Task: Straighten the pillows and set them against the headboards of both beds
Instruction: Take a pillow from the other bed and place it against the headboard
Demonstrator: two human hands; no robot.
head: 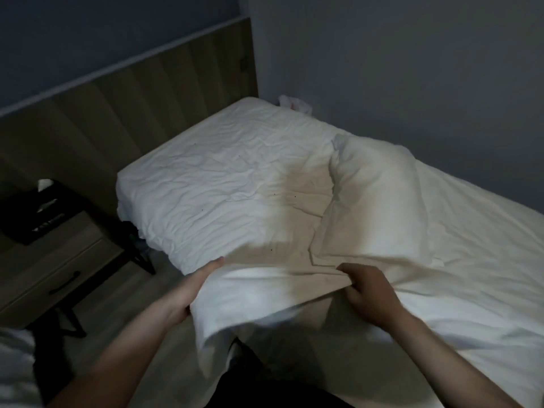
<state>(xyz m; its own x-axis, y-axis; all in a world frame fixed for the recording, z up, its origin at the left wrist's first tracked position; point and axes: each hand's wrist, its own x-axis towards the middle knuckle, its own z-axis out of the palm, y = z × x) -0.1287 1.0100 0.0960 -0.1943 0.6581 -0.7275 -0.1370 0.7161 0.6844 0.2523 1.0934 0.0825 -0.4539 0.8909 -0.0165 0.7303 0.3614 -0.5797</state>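
A single bed (223, 172) with a creased white sheet stands against a wooden headboard (141, 107). A puffy white pillow (379, 198) lies mid-bed, away from the headboard and angled across the mattress. Its flat white cover end (259, 298) reaches the near edge and hangs over it. My left hand (194, 290) holds the left edge of that cover, thumb on top and fingers hidden beneath. My right hand (368, 293) pinches a bunched fold of the cover on its right side. The head end of the mattress carries no pillow.
A wooden nightstand (59, 266) with a black object (32, 213) on top stands left of the bed. A corner of a second white bed (14, 366) shows at the bottom left. A crumpled white thing (294, 103) lies in the far corner by the grey wall.
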